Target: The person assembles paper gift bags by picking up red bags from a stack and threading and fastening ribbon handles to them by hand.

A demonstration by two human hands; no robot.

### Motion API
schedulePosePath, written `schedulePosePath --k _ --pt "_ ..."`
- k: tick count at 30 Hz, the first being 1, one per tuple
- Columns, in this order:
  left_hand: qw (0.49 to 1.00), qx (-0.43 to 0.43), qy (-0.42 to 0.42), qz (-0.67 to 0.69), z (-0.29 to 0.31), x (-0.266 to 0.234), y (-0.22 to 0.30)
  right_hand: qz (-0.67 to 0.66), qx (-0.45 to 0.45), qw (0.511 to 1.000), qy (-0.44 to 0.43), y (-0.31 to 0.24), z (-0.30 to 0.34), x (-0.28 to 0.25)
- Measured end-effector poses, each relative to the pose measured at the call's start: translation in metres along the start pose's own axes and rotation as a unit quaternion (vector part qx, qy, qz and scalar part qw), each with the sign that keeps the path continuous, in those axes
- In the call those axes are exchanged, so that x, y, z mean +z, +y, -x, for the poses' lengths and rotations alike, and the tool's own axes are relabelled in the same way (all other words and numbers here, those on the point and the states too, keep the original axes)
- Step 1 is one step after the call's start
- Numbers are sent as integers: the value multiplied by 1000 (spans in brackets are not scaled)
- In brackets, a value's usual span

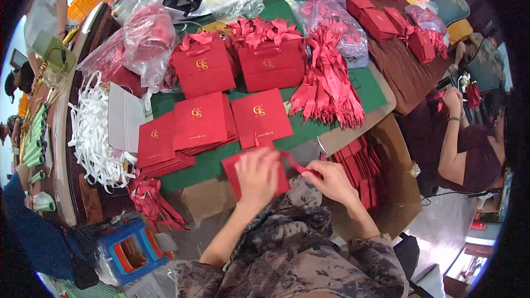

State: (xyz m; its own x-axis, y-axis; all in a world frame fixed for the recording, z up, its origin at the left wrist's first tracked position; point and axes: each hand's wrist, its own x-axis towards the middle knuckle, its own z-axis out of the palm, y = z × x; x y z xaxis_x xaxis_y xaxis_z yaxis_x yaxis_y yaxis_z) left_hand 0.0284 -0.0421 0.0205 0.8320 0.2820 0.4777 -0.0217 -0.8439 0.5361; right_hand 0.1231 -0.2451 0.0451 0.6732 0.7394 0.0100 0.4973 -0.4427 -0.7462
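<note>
Ribbon (291,161) is in pinching grip of right hand (332,182); left hand (256,176), grip unclear, probably steadies red bag (282,181) beneath it.

I count two hands (258,175), one red bag (283,183) being handled, three flat bags (196,129) showing gold marks (258,111), two standing bags (203,76), one white ribbon heap (91,132).

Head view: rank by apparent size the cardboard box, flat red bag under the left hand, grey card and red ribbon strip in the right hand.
1. Cardboard box
2. Flat red bag and grey card: too close to rank; the left hand covers part of the bag
3. Red ribbon strip, in the right hand
</note>
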Motion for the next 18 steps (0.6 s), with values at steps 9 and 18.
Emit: schedulePosePath --k 9,18 --pt "978 18 -115 174 7 18 7 -37 8 999 -11 -21 -13 -16" --pt "992 -45 -62 97 0 -4 -4 -5 51 993 110 -13 -3 -20"
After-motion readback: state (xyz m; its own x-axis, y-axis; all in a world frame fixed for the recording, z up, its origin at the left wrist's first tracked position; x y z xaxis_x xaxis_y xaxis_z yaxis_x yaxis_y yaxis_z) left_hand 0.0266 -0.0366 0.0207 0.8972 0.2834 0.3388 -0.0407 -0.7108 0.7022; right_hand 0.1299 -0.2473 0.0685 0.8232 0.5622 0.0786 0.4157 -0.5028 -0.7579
